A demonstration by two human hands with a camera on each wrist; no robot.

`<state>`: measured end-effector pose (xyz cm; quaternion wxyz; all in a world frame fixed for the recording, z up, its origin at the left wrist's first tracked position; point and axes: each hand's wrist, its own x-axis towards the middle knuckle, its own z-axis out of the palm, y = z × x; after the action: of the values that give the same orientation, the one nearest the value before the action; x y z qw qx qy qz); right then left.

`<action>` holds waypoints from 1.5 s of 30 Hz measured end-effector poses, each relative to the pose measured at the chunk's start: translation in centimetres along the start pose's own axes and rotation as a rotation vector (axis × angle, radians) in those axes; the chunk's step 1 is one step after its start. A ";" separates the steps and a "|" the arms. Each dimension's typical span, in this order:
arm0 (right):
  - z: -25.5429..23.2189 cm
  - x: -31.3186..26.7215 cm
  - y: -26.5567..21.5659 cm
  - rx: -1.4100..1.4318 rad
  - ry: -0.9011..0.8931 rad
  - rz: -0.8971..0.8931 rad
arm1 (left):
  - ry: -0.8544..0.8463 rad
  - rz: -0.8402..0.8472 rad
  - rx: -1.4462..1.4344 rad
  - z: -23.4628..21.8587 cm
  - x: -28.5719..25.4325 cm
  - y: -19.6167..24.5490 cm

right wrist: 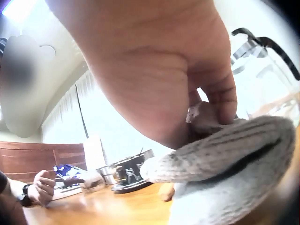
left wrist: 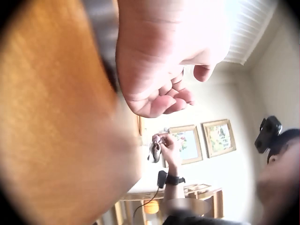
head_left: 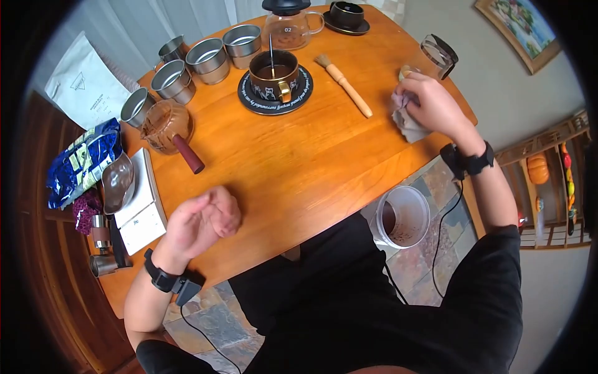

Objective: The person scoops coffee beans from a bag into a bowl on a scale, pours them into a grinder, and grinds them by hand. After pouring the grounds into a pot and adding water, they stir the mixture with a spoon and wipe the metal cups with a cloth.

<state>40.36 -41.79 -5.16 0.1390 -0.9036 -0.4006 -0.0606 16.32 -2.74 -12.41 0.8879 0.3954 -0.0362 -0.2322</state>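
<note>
My right hand [head_left: 432, 105] pinches a crumpled light grey cloth [head_left: 408, 122] at the table's right edge. In the right wrist view the ribbed cloth [right wrist: 225, 154] hangs in folds below the thumb and fingers. My left hand [head_left: 202, 221] holds nothing, its fingers loosely curled by the near left edge of the table. Left of centre at the back, a black cup [head_left: 268, 87] with a gold handle stands on a black saucer [head_left: 274, 110], a thin metal stick upright in its dark liquid. Between cup and cloth lies a wooden-handled brush [head_left: 352, 92].
Several metal cups [head_left: 208, 59] stand at the back left, near a brown-smeared glass pot [head_left: 167, 128] with a red handle. A glass server [head_left: 288, 31] is at the back. Another glass vessel [head_left: 430, 57] stands beyond my right hand. A white bucket [head_left: 418, 218] sits below the table edge.
</note>
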 end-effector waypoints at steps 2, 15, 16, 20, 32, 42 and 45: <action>0.3 0.3 2.3 -0.122 -0.026 -0.024 | 0.031 -0.042 0.017 1.3 0.6 -0.3; 1.4 6.1 -4.7 0.474 -0.094 -0.012 | 0.283 0.139 -0.140 2.9 13.2 0.0; 2.9 7.1 -4.8 0.659 -0.110 0.041 | 0.287 0.143 -0.159 2.9 13.6 0.0; 6.8 9.3 -5.8 1.264 -0.099 0.306 | 0.277 0.150 -0.198 2.3 14.7 0.4; 9.6 10.5 -3.4 1.668 -0.005 0.312 | 0.224 0.134 0.048 2.3 15.5 0.4; 10.8 10.7 -3.3 1.662 0.018 0.299 | 0.220 0.136 -0.014 3.5 14.3 -0.4; 11.1 10.7 -3.5 1.628 -0.034 0.305 | 0.217 0.114 0.003 3.9 13.7 -0.7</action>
<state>44.94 -28.66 -12.71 0.7503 -0.5657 -0.1945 0.2814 27.26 -11.89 -11.85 0.8977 0.4170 0.0375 -0.1371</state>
